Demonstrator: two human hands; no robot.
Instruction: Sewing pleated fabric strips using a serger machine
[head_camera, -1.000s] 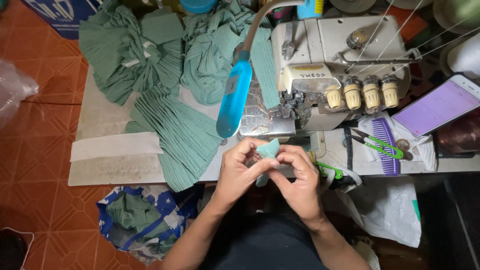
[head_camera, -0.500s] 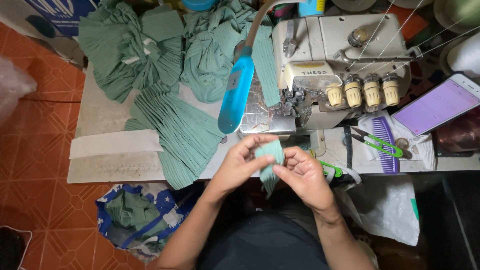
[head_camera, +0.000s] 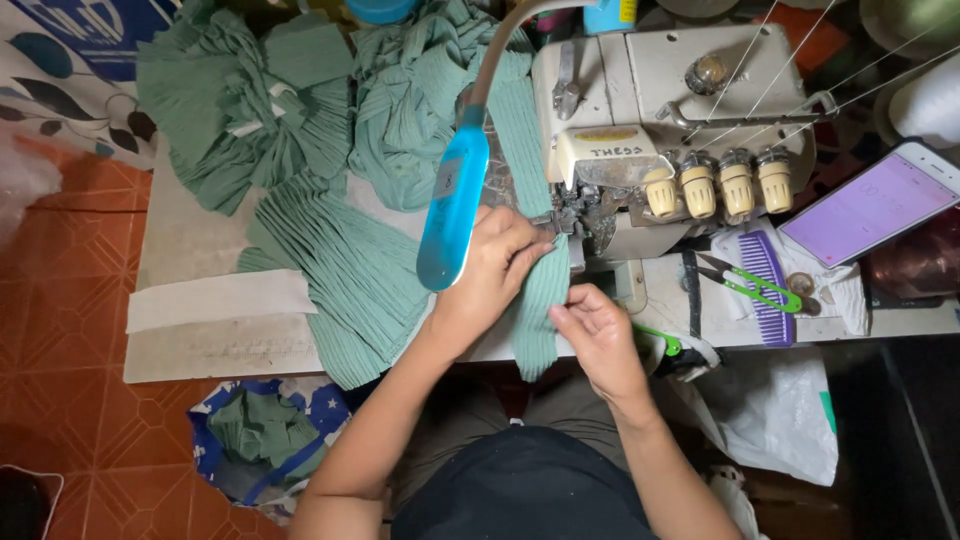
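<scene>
A narrow strip of green pleated fabric (head_camera: 540, 310) lies on the table in front of a cream sewing machine (head_camera: 640, 130), its upper end at the needle area. My left hand (head_camera: 490, 270) presses and pinches the strip's upper part near the presser foot. My right hand (head_camera: 595, 330) pinches the strip's right edge lower down. The strip's lower end hangs over the table's front edge.
A blue lamp head (head_camera: 452, 205) on a bent neck hangs over my left hand. Piles of green pleated fabric (head_camera: 300, 130) cover the table's left and back. Green snips (head_camera: 750, 285), a purple comb (head_camera: 765, 285) and a phone (head_camera: 865, 205) lie right of the machine. A bag with green cloth (head_camera: 255, 435) sits on the floor.
Both hands have moved up from the table's front edge to the machine, bringing the green strip from a folded bunch between my fingers to lying flat under the needle area.
</scene>
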